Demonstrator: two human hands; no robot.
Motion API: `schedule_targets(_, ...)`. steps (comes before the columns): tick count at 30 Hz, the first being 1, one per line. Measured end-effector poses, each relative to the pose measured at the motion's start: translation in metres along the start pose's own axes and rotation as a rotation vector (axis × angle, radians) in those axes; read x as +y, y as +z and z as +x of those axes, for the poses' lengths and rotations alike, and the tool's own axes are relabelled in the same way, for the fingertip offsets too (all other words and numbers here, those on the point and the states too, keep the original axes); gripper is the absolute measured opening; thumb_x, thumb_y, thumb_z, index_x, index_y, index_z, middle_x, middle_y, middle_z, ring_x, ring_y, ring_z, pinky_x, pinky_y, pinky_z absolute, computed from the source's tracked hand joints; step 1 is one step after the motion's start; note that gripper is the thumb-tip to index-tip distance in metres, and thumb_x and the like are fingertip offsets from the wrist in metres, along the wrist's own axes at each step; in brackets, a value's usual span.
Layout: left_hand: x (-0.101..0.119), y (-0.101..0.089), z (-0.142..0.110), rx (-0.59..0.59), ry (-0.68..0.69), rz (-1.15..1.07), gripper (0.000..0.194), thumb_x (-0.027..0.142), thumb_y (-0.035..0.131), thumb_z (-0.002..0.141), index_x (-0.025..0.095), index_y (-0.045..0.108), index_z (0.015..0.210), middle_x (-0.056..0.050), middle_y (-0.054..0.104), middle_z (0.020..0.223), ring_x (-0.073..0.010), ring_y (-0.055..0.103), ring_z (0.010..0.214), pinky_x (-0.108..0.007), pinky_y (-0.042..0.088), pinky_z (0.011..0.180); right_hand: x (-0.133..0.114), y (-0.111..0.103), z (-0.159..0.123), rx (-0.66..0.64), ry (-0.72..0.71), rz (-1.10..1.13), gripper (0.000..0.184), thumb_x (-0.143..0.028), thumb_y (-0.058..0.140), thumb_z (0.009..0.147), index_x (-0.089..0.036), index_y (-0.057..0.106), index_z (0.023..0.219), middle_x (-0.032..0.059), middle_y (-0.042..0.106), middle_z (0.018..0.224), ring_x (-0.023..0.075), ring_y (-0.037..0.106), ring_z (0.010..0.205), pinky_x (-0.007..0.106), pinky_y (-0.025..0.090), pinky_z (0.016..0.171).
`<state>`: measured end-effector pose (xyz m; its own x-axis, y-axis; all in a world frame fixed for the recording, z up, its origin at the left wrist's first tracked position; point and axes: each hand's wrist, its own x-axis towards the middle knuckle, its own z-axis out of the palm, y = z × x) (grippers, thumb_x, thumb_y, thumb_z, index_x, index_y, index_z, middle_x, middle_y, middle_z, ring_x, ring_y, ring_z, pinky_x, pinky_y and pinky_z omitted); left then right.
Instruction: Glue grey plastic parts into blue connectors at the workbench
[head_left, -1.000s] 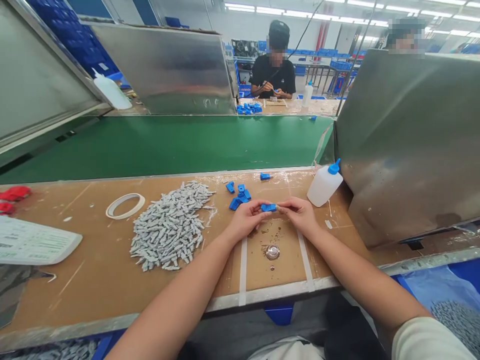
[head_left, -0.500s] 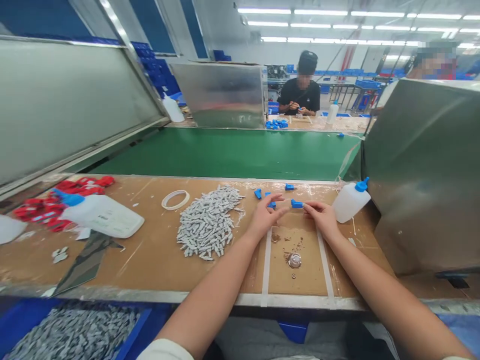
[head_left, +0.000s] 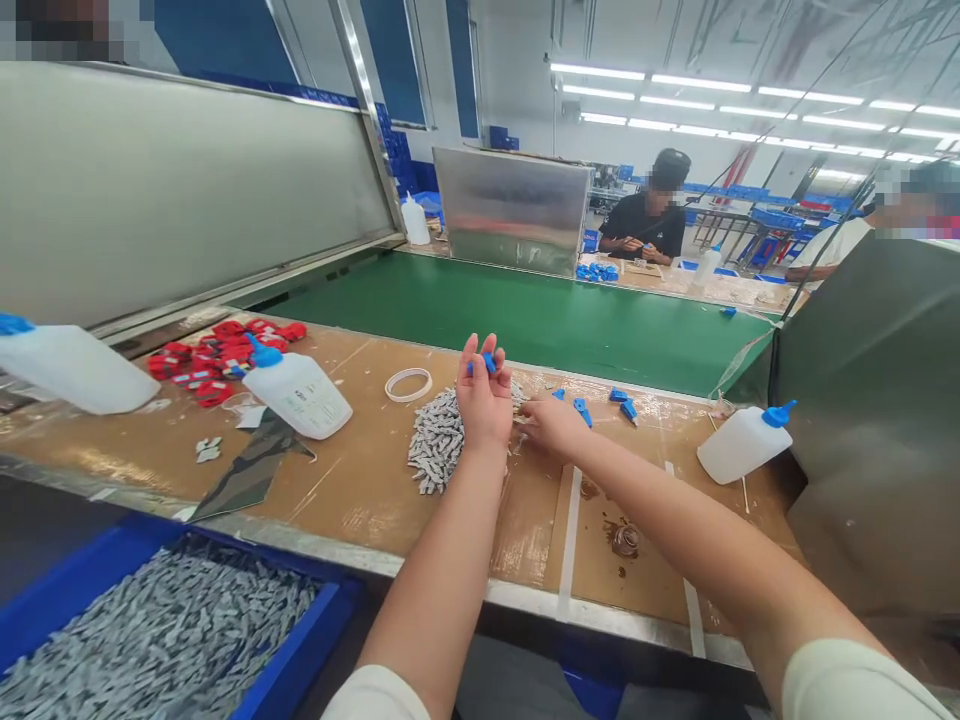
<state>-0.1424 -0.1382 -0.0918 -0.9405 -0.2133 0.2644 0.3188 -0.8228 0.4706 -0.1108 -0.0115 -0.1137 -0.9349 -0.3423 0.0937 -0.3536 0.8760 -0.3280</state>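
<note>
Blue piece (head_left: pixel 489 362) rests in the bent fingers of the left hand (head_left: pixel 484 395).

From the right hand (head_left: pixel 556 428), I see it at about 10 o'clock; its long way is partly hidden. Grey pile (head_left: pixel 435 448) lies at 9 o'clock, right by those curled fingertips. I can't tell if they grip anything.
</note>
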Motion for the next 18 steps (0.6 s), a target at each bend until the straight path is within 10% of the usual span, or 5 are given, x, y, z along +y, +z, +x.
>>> schedule_targets(7,-0.005,0.007,-0.012,-0.104,-0.083,0.008,0.056,0.064,0.089,0.07,0.016,0.067,0.088,0.004,0.054,0.068,-0.0021,0.03,0.045,-0.015,0.025,0.039,-0.001,0.003,0.014,-0.054,-0.04,-0.03,0.021,-0.006,0.061,0.093,-0.012,0.078,0.103,0.0139,0.074,0.102,0.0218,0.068,0.095,0.028,0.05,0.083)
schedule_targets(13,-0.025,0.018,-0.038,-0.388,-0.379,0.148,0.051,0.069,0.059,0.091,0.019,0.054,0.083,0.004,0.045,0.065,-0.0062,0.03,0.046,-0.018,0.023,0.04,0.046,-0.029,-0.101,0.353,0.033,0.51,0.019,-0.033,0.068,0.097,-0.021,0.079,0.106,0.007,0.076,0.094,0.0204,0.072,0.084,0.031,0.058,0.077)
schedule_targets(18,-0.056,0.018,-0.068,-0.644,-0.617,0.441,0.033,0.053,0.056,0.095,0.021,0.055,0.098,0.003,0.049,0.075,-0.0089,0.043,0.054,-0.019,0.034,0.045,0.046,-0.041,-0.206,0.333,0.013,0.462,0.013,-0.033,0.073,0.095,-0.024,0.082,0.096,0.0075,0.079,0.097,0.0218,0.074,0.089,0.032,0.06,0.08)
